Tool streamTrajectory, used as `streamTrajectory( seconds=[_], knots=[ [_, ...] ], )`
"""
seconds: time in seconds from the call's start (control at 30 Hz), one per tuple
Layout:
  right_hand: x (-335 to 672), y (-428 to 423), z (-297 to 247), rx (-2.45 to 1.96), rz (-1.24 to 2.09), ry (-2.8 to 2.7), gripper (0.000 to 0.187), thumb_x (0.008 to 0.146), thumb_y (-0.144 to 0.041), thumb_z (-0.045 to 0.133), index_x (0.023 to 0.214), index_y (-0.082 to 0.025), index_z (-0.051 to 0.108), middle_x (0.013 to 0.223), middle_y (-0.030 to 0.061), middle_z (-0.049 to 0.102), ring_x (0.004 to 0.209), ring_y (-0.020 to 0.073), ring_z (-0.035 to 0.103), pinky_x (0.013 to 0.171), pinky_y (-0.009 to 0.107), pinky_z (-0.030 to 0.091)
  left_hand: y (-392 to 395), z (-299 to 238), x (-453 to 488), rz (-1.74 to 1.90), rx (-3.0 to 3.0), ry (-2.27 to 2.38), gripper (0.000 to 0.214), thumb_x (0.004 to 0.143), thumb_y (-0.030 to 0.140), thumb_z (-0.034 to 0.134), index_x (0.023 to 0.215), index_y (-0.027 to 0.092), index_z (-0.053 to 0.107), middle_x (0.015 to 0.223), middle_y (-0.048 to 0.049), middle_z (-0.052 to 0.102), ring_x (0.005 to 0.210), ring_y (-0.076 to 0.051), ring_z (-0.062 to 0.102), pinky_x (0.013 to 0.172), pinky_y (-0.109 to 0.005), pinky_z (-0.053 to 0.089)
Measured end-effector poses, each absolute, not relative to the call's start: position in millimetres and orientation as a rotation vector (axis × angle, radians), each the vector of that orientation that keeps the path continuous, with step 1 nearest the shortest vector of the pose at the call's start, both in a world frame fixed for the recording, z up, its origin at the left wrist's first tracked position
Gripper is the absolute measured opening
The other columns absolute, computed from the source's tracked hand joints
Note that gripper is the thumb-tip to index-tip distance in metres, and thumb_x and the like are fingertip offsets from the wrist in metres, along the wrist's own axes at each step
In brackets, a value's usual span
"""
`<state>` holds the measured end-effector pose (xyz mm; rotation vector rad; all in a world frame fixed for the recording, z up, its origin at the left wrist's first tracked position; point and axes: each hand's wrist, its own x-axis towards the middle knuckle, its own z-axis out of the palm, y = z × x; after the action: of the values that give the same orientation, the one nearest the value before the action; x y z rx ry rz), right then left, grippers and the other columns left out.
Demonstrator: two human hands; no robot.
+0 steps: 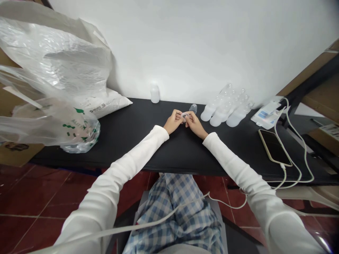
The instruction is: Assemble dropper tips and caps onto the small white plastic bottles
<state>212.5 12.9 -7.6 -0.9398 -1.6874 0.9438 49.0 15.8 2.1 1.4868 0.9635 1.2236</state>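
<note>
Looking down from my head camera, my left hand (173, 121) and my right hand (194, 125) meet above the black table (185, 155), with my white sleeves (137, 151) running back toward me. My fingers (180, 115) are closed together from both sides on a small round piece (184, 115). It looks like translucent plastic, perhaps a bottle collar or teat, but it's too small and too covered by my fingertips for me to be sure. It sits between my two sets of fingertips, just above the table. For a piece this small, a light, even pinch at the fingertips works best, with my wrists low and steady so it doesn't twist away.

Just beyond my right fingertips lies a small clear bottle (193, 108). Further right of my fingers, frosted plastic bottles (224, 107) lie side by side, and another frosted bottle (155, 94) stands upright beyond my left fingers. Well to the right are a blister packet (266, 114), a phone (274, 147) and a white charging cable (304, 151). Well to the left of my fingers are a white plastic bag (53, 70) and a white sack (104, 102).
</note>
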Motion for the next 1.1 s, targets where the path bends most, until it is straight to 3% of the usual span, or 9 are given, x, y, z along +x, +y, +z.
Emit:
streamTrajectory(
  seconds=[0.13, 0.37, 0.7, 0.83, 1.1],
  knots=[
    [215, 14, -9, -0.971, 0.922, -1.724, 0.052, 0.086, -0.073, 0.064, 0.106, -0.025, 0.054, 0.080, -0.0034, 0.058, 0.062, 0.0121, 0.054, 0.063, 0.029, 0.048, 17, 1, 48, 1.220, 1.512, 0.983, 0.037, 0.074, 0.016, 0.082, 0.095, 0.021, 0.052, 0.079, 0.0048, 0.064, 0.071, -0.009, 0.063, 0.075, -0.024, 0.052],
    [212, 9, -8, -0.981, 0.827, -1.761, 0.043, 0.088, -0.066, 0.065, 0.098, -0.026, 0.053, 0.081, -0.0009, 0.057, 0.068, 0.0160, 0.053, 0.065, 0.031, 0.047, 11, 6, 47, 1.198, 1.564, 1.043, 0.032, 0.075, 0.013, 0.079, 0.091, 0.021, 0.052, 0.076, 0.0057, 0.064, 0.068, -0.009, 0.061, 0.074, -0.024, 0.049],
    [210, 7, -6, -0.986, 0.887, -1.735, 0.038, 0.090, -0.061, 0.064, 0.096, -0.026, 0.051, 0.082, -0.0002, 0.060, 0.071, 0.0176, 0.056, 0.070, 0.034, 0.048, 11, 5, 51, 1.229, 1.466, 1.009, 0.025, 0.076, 0.008, 0.073, 0.087, 0.020, 0.054, 0.062, 0.0089, 0.061, 0.054, -0.008, 0.058, 0.060, -0.021, 0.048],
    [211, 7, -4, -0.970, 0.917, -1.715, 0.041, 0.089, -0.063, 0.064, 0.097, -0.025, 0.050, 0.084, -0.0007, 0.061, 0.071, 0.0153, 0.056, 0.069, 0.031, 0.047, 13, 5, 50, 1.220, 1.416, 0.961, 0.027, 0.076, 0.011, 0.077, 0.088, 0.020, 0.055, 0.060, 0.0081, 0.063, 0.054, -0.008, 0.061, 0.059, -0.020, 0.049],
    [213, 3, -1, -1.012, 0.918, -1.693, 0.051, 0.092, -0.072, 0.055, 0.103, -0.022, 0.057, 0.075, -0.0026, 0.057, 0.063, 0.0120, 0.051, 0.062, 0.028, 0.044, 15, 4, 51, 1.245, 1.410, 0.898, 0.024, 0.088, 0.031, 0.076, 0.092, 0.018, 0.056, 0.064, 0.0056, 0.065, 0.056, -0.009, 0.064, 0.061, -0.022, 0.052]
  ],
)
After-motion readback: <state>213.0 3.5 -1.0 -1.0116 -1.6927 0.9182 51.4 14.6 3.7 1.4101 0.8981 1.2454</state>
